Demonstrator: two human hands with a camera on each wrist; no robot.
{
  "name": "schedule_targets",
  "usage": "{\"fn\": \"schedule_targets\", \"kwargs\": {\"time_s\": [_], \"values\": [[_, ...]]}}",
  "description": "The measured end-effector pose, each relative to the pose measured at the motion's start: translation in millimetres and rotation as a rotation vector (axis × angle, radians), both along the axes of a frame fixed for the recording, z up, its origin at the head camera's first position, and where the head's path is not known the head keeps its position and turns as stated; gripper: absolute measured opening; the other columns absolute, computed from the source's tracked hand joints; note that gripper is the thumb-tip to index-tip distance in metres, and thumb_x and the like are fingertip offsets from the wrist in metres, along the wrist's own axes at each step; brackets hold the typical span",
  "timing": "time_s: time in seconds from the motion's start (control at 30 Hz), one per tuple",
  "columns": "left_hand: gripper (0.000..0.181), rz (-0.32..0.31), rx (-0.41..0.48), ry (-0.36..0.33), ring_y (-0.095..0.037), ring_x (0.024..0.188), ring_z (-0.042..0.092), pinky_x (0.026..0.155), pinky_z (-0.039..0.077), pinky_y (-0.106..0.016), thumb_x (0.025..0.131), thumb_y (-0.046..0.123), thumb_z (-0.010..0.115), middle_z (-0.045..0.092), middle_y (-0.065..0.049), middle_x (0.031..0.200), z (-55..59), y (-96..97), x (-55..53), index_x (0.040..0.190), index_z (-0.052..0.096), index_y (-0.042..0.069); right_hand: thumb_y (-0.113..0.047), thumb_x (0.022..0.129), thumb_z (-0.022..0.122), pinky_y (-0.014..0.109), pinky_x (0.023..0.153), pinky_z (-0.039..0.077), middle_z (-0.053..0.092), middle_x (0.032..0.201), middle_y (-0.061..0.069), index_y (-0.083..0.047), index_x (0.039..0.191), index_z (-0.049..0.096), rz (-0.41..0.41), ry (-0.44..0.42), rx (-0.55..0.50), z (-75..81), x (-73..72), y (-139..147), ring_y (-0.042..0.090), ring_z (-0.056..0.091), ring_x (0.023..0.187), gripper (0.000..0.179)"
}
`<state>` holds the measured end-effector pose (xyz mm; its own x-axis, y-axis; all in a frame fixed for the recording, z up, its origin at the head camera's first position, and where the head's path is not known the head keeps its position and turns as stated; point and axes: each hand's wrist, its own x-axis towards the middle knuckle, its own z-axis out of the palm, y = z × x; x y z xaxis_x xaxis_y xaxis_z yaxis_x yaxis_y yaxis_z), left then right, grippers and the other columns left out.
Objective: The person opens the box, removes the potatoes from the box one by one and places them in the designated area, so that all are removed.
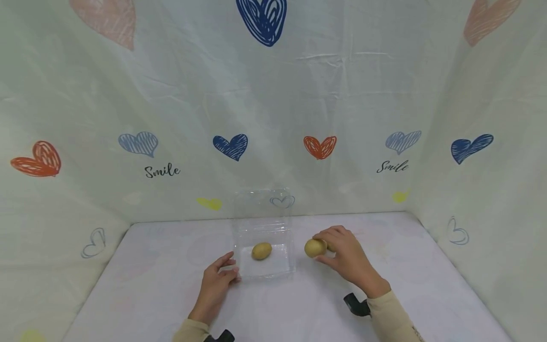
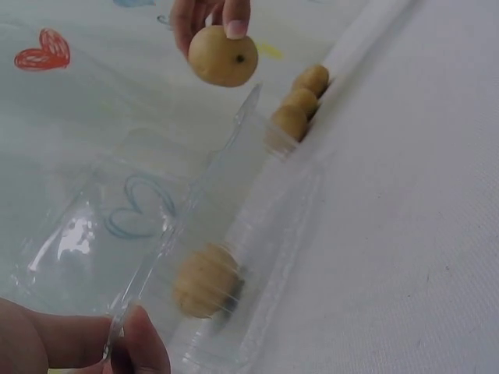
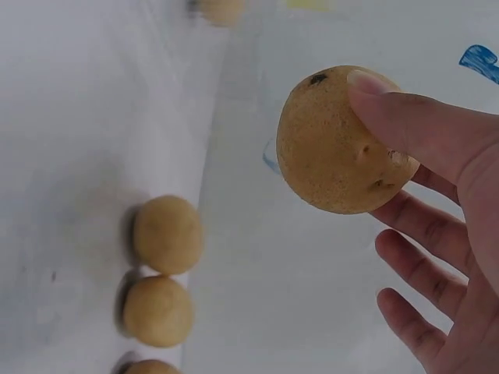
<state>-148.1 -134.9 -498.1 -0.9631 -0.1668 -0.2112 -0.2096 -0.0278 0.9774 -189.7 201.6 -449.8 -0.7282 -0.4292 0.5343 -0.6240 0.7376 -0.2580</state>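
A clear plastic clamshell box [image 1: 295, 266] sits on the table with its lid [image 1: 260, 209] raised at the back. One potato [image 1: 261, 251] lies inside it. At the box's left side, my left hand [image 1: 215, 286] pinches the rim between thumb and finger, as the left wrist view shows. To the right of the box, my right hand [image 1: 350, 256] holds another potato [image 3: 335, 144] between thumb and fingers, lifted above the table in both wrist views. Loose potatoes [image 2: 300, 101] stand in a row on the table beyond the box, mostly hidden behind the right hand in the head view.
The table [image 1: 149, 285] has a white cover. A pale curtain [image 1: 273, 104] printed with hearts and "Smile" closes off its back and sides. Dark wrist camera mounts [image 1: 356, 305] stick out by both sleeves.
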Motion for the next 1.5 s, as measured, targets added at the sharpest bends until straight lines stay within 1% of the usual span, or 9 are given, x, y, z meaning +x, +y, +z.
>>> {"fn": "schedule_targets", "kwargs": {"time_s": [0.23,0.4,0.53,0.63,0.77,0.87,1.07,1.2,1.5], "values": [[0.058,0.001,0.0,0.001,-0.014,0.085,0.061,0.072,0.062,-0.025,0.097,-0.014,0.061,0.05,-0.025,0.134,-0.3,-1.4,0.5,0.152,0.044,-0.013,-0.014,0.064,0.102,0.047,0.09,0.058,0.076,0.11,0.003,-0.009,0.111,0.077,-0.043,-0.006,0.013,-12.8,3.7,13.9,0.024,0.065,0.106,0.054],[0.058,0.001,0.015,0.005,-0.014,0.086,0.062,0.073,0.062,-0.025,0.097,-0.014,0.061,0.049,-0.026,0.135,-0.8,-1.0,0.5,0.152,0.044,-0.014,-0.015,0.061,0.103,0.039,0.083,0.055,0.076,0.105,0.0,-0.008,0.108,0.078,-0.046,0.001,0.035,-23.4,5.7,19.7,0.018,0.059,0.097,0.054],[0.058,-0.001,0.018,0.007,-0.014,0.086,0.062,0.073,0.062,-0.024,0.097,-0.014,0.061,0.049,-0.027,0.135,-1.4,-0.8,0.6,0.152,0.044,-0.014,-0.017,0.061,0.103,0.037,0.08,0.054,0.075,0.101,-0.002,-0.008,0.108,0.078,-0.056,-0.001,0.054,-30.5,7.3,22.5,0.014,0.056,0.094,0.055],[0.057,0.002,0.021,0.009,-0.014,0.086,0.062,0.073,0.062,-0.024,0.097,-0.014,0.061,0.049,-0.027,0.135,-1.6,-0.8,1.1,0.152,0.044,-0.014,-0.017,0.062,0.103,0.038,0.081,0.054,0.074,0.102,-0.001,-0.008,0.109,0.077,-0.069,-0.027,0.062,-34.9,8.2,23.4,0.015,0.057,0.093,0.055],[0.058,0.0,0.02,0.014,-0.014,0.085,0.062,0.074,0.063,-0.025,0.097,-0.014,0.061,0.049,-0.026,0.134,-2.0,-0.5,1.0,0.152,0.044,-0.014,-0.017,0.063,0.102,0.042,0.086,0.056,0.075,0.103,-0.001,-0.009,0.111,0.077,-0.091,-0.08,0.068,-39.1,10.0,23.6,0.018,0.061,0.097,0.054],[0.057,-0.003,0.016,0.016,-0.014,0.086,0.063,0.074,0.063,-0.025,0.097,-0.014,0.061,0.05,-0.026,0.134,-1.6,-0.5,1.2,0.152,0.044,-0.014,-0.017,0.065,0.101,0.042,0.089,0.056,0.076,0.104,-0.002,-0.01,0.111,0.078,-0.101,-0.107,0.072,-41.9,11.6,23.7,0.018,0.063,0.101,0.052],[0.057,0.0,0.03,0.015,-0.014,0.086,0.062,0.073,0.063,-0.025,0.097,-0.014,0.061,0.049,-0.025,0.135,-1.8,-0.9,1.5,0.152,0.044,-0.013,-0.018,0.066,0.101,0.04,0.087,0.056,0.075,0.104,-0.003,-0.01,0.111,0.078,-0.102,-0.123,0.079,-44.9,12.4,23.4,0.016,0.062,0.1,0.051],[0.058,0.0,0.034,0.012,-0.014,0.087,0.062,0.074,0.063,-0.025,0.097,-0.014,0.062,0.049,-0.025,0.135,-4.1,-1.4,0.4,0.153,0.044,-0.013,-0.02,0.069,0.1,0.041,0.088,0.056,0.076,0.105,-0.002,-0.009,0.112,0.078,-0.113,-0.142,0.089,-45.1,11.8,22.9,0.017,0.062,0.102,0.05],[0.058,-0.002,0.023,0.009,-0.015,0.089,0.062,0.073,0.062,-0.024,0.098,-0.013,0.061,0.049,-0.025,0.136,-7.3,-1.4,-0.9,0.154,0.043,-0.012,-0.021,0.07,0.1,0.042,0.087,0.056,0.075,0.103,-0.001,-0.008,0.11,0.077,-0.119,-0.146,0.094,-43.7,12.7,23.3,0.019,0.063,0.101,0.048]]}}
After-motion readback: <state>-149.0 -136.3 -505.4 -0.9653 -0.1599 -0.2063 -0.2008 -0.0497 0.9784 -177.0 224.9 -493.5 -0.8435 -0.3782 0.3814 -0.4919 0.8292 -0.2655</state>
